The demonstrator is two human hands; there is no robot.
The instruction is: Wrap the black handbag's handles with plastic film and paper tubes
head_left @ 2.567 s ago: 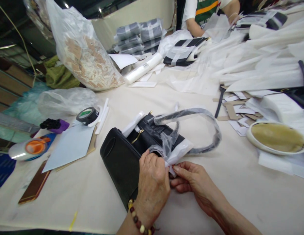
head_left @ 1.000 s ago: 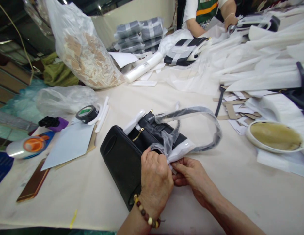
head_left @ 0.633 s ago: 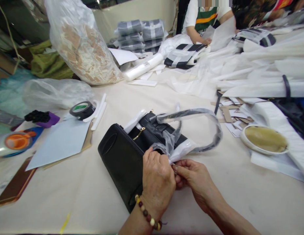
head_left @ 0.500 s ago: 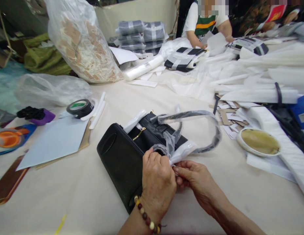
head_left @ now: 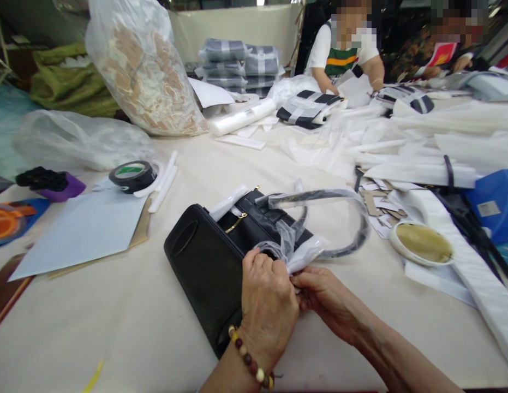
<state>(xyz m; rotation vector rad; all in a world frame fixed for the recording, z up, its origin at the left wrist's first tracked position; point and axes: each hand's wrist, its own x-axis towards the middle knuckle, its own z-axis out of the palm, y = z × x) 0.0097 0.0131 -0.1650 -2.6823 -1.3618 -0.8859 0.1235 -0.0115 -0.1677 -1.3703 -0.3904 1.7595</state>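
Cream worktable (head_left: 126, 338) cluttered with tape roll (head_left: 132, 176) and foam strips (head_left: 421, 173), co-workers (head_left: 340, 57) at far end; black handbag (head_left: 204, 267) on its side near the front, left hand (head_left: 268, 303) and right hand (head_left: 325, 297) meeting at the handle base, both pinching the plastic wrap (head_left: 299, 254).

Left of my handbag (head_left: 204, 267): bare desk (head_left: 114, 327), open passage.
Right: bowl (head_left: 421, 243) and foam strip (head_left: 474, 268) crowd me.
Ahead: wrapped handle (head_left: 319, 194) arches across.

A bag-packing workshop: the long cloth-covered surface (head_left: 147, 327) carries a handbag (head_left: 204, 267) with wrap (head_left: 319, 195) on its handles, a tape roll (head_left: 132, 176), foam sheets (head_left: 421, 173), a sack of scraps (head_left: 147, 76) and stacked wrapped bags (head_left: 241, 63); two people (head_left: 344, 57) pack bags at the far end.
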